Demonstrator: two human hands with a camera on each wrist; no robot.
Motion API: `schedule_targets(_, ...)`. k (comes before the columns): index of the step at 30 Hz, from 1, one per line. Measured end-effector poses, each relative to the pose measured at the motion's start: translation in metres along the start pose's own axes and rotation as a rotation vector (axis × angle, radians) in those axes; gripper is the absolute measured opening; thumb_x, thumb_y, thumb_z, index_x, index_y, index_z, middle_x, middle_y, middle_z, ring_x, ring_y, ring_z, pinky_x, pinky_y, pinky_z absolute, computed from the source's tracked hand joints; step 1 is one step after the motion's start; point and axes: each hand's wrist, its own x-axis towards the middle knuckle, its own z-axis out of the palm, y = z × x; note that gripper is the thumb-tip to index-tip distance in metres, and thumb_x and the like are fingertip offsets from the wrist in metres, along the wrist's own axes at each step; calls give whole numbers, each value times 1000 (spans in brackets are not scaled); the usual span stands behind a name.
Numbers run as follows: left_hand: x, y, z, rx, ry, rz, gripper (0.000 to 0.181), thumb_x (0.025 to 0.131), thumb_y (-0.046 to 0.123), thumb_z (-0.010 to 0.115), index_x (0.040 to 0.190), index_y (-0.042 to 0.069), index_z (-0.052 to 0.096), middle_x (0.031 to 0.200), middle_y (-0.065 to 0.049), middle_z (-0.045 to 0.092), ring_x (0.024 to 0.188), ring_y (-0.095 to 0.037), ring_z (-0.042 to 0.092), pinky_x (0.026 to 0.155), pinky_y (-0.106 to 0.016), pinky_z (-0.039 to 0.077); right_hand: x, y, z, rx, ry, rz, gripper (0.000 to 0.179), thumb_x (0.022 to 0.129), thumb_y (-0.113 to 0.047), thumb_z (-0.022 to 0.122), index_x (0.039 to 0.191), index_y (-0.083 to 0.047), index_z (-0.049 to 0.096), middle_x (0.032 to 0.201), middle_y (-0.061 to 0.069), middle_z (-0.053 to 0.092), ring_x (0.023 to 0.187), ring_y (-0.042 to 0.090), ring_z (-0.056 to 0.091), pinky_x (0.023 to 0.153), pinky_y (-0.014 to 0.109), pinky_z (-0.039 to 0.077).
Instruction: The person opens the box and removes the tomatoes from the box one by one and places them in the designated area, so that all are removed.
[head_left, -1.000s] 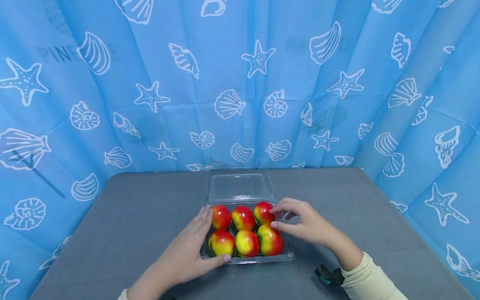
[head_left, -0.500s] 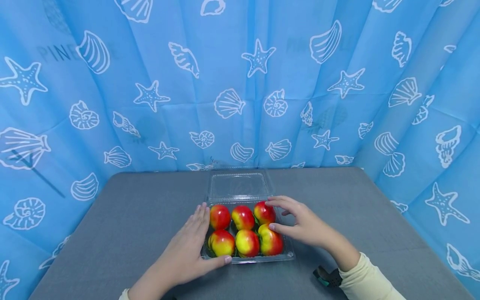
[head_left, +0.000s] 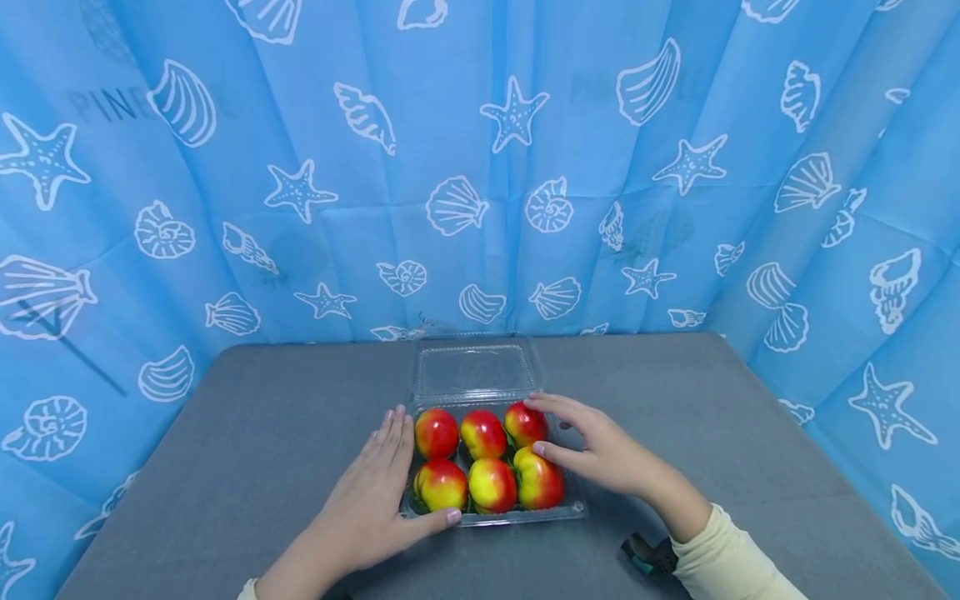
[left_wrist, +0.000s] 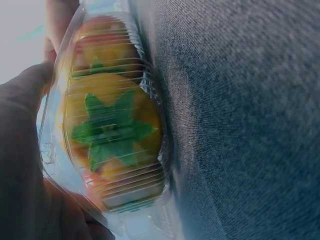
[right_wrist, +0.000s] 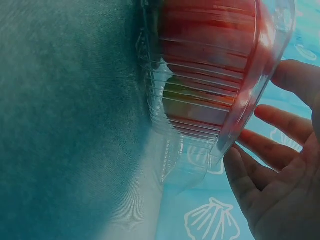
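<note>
On the grey table (head_left: 300, 417), between left hand (head_left: 367, 496), outstretched along one side, and right hand (head_left: 603, 446), loosely spread at the opposite rim: clear plastic clamshell (head_left: 525, 518) with open lid (head_left: 476, 371) and six glossy apple-like fruits (head_left: 492, 486) inside. Probably light, flimsy, slick; best lifted low by both side walls.

Left hand (head_left: 367, 500) at seven o'clock, and it's flat and long: fingers (head_left: 386, 437) straight, close together, aimed at one o'clock, thumb (head_left: 429, 524) stretched wide towards three! Across at half past four, the right hand (head_left: 600, 446), looser, fingers softly bent, index finger (head_left: 551, 404) pointing to ten, thumb below it to nine, a gap between. Right forearm (head_left: 675, 500) slants down into a pale sleeve (head_left: 731, 558); only a sliver of left cuff (head_left: 247, 590) shows.
</note>
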Motion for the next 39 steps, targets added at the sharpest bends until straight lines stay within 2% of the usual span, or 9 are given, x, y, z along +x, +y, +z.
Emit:
schedule_targets(5, -1, 1, 0, 19, 4, -2, 129, 81, 98, 47, 171, 10, 17, 180, -10, 5, 168, -33, 9, 131, -58, 25, 0, -1, 1, -9, -15, 2, 55, 104, -39, 69, 155, -22, 56, 160, 10, 55, 145, 38, 53, 110, 62, 53)
schedule_targets(11, -2, 3, -1, 34, -5, -13, 130, 80, 99, 46, 171, 10, 18, 180, -11, 6, 168, -33, 9, 131, -59, 24, 0, 0, 2, -7, 5, -2, 52, 104, -38, 69, 152, -21, 58, 153, 8, 58, 137, 33, 59, 108, 60, 55)
schedule_targets(19, -2, 3, 2, 53, -2, -16, 134, 77, 101, 45, 171, 10, 19, 180, -9, 5, 168, -33, 8, 132, -58, 23, 1, -1, 3, -35, 40, -9, 52, 104, -37, 70, 151, -16, 60, 137, 1, 63, 120, 19, 63, 99, 43, 61)
schedule_targets(25, -3, 5, 6, 51, -2, -13, 139, 71, 104, 48, 171, 11, 19, 180, -8, 3, 168, -33, 8, 132, -58, 22, 2, -1, 5, -26, 46, 14, 53, 101, -38, 74, 145, -11, 65, 127, 0, 63, 110, 17, 61, 83, 26, 60)
schedule_targets(30, -3, 6, 6, 43, -10, -14, 144, 68, 107, 47, 171, 11, 18, 180, -9, 2, 168, -33, 8, 132, -59, 23, 2, -1, 6, -17, 51, 19, 48, 96, -39, 79, 138, -18, 70, 126, -2, 63, 111, 18, 61, 80, 31, 62)
schedule_targets(39, -5, 8, 2, 26, -21, -23, 144, 67, 105, 50, 171, 11, 18, 180, -9, 4, 168, -35, 9, 132, -61, 22, 2, 1, 6, -35, 40, -4, 49, 96, -40, 79, 139, -19, 68, 136, 1, 67, 119, 22, 65, 90, 33, 63)
